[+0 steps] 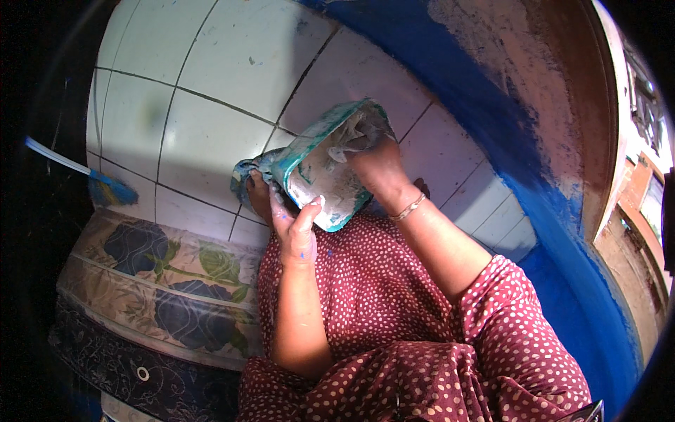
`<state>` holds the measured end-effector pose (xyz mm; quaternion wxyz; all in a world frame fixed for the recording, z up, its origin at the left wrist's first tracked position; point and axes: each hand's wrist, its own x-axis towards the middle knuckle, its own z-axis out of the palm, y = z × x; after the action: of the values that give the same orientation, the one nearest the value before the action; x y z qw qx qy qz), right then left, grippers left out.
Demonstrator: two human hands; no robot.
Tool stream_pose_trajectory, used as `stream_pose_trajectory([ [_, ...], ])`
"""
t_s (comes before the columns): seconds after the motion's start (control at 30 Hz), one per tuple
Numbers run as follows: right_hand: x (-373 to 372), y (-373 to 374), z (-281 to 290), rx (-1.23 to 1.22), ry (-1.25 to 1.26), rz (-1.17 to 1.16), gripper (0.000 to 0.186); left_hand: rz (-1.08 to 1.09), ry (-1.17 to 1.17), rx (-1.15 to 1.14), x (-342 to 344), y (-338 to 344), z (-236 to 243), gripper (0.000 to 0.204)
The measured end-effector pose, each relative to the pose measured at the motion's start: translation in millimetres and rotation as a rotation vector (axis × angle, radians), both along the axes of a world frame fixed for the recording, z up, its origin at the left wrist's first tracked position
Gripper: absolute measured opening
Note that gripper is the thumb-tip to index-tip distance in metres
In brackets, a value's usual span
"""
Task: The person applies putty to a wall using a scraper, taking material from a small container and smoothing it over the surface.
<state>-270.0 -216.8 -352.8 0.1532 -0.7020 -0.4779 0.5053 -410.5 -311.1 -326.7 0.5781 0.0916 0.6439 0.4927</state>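
A teal plastic tub point(309, 144), tilted toward me, is smeared inside with white paste point(327, 176). Its near left rim is gripped by my left hand point(297, 228), thumb over the edge and white on its tip. My right hand point(378, 167) reaches into the tub, its fingers closed on a crumpled whitish sheet point(348, 144); whether it is cloth or plastic I cannot tell. Most of the right fingers are hidden. A blue patterned cloth point(245, 171) lies on the floor against the tub's left side, by my foot.
White floor tiles point(218, 126) spread ahead, with small blue specks. Along the right runs a blue-painted wall base point(478, 91) with rough patches above. At left are a floral mattress point(176, 281) and a brush with blue bristles point(116, 190) and a white handle. My spotted dress covers my lap.
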Motion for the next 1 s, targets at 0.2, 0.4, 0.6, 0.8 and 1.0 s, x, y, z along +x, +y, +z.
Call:
stream_pose_trajectory([
  [0.2,-28,0,33,-0.309,-0.229,0.217,0.040,0.038,-0.096,-0.047,3,5,11,0.070],
  [0.4,9,-4,16,-0.228,-0.190,0.145,0.034,0.099,-0.088,-0.030,4,7,9,0.066],
  [0.6,37,10,62,-0.321,0.058,0.143,0.036,0.051,0.016,-0.018,-5,0,1,0.064],
  [0.8,24,-1,58,-0.047,-0.436,0.490,0.033,-0.081,0.107,-0.045,-2,0,2,0.066],
  [1.0,17,-11,44,0.222,-0.585,0.939,0.035,-0.031,0.070,-0.043,0,-1,3,0.069],
])
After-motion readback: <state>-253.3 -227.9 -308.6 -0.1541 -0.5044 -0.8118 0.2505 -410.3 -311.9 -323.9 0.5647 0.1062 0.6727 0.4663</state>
